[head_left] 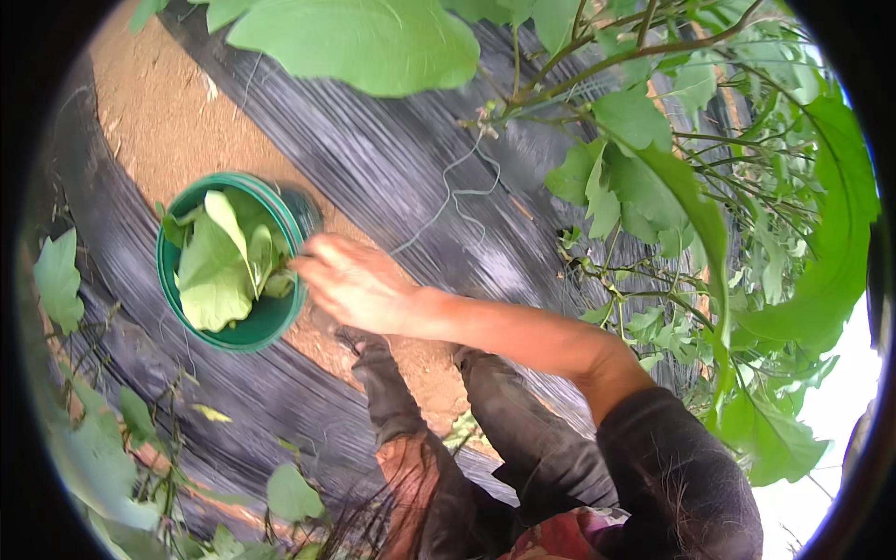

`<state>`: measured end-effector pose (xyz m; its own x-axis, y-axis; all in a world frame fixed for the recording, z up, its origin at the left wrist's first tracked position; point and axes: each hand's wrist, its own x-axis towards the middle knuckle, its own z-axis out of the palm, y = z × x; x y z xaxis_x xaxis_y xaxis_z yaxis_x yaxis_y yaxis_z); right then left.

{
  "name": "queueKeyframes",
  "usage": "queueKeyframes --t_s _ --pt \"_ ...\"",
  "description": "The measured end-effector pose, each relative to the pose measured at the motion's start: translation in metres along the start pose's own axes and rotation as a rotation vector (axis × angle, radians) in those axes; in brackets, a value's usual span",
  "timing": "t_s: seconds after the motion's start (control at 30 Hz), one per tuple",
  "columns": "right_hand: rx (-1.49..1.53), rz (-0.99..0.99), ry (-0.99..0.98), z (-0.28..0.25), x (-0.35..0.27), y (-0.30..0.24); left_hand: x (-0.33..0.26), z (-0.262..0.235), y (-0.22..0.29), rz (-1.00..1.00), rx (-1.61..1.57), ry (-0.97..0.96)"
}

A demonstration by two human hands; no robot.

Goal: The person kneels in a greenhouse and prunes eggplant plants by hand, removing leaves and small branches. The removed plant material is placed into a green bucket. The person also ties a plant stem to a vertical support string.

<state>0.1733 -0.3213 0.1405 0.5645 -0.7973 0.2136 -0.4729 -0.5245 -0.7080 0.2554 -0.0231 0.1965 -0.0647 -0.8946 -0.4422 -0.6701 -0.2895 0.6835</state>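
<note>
My right hand [359,285] reaches in from the right, at the right side of a green bucket [170,294]. Its fingers look curled together at the bucket's rim, slightly smeared by motion. Right by the fingertips are the stem ends of broad green leaves [213,275], which lie loosely inside the bucket. Whether the fingers grip those stems or something else is hidden. The bucket stands on a strip of bare brown soil [154,98]. My left hand is out of the picture.
Black plastic mulch sheeting [355,140] covers the beds on both sides of the soil strip. Large-leaved plants with thick branches [644,47] lean in from the top and right. A thin string [453,191] hangs from one stem. More plants [61,280] grow at the left.
</note>
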Motion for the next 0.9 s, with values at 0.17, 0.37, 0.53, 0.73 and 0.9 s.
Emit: queueKeyframes --t_s 0.17,0.37,0.53,0.73,0.9 --pt "-0.537 0.101 -0.187 -0.089 -0.008 0.047 0.042 -0.043 -0.026 0.036 0.077 -0.081" --pt "-1.215 0.227 -0.211 -0.198 0.031 0.080 0.068 -0.072 -0.047 0.056 0.133 -0.168" --pt "-1.638 0.440 -0.373 -0.253 0.060 0.103 0.068 -0.082 -0.069 0.022 0.129 -0.265" --pt "-1.887 0.641 -0.445 -0.268 0.066 0.131 0.064 -0.084 -0.069 0.049 0.190 -0.297" --pt "-1.870 0.646 -0.543 -0.277 0.073 0.137 0.058 -0.076 -0.067 0.044 0.247 -0.303"
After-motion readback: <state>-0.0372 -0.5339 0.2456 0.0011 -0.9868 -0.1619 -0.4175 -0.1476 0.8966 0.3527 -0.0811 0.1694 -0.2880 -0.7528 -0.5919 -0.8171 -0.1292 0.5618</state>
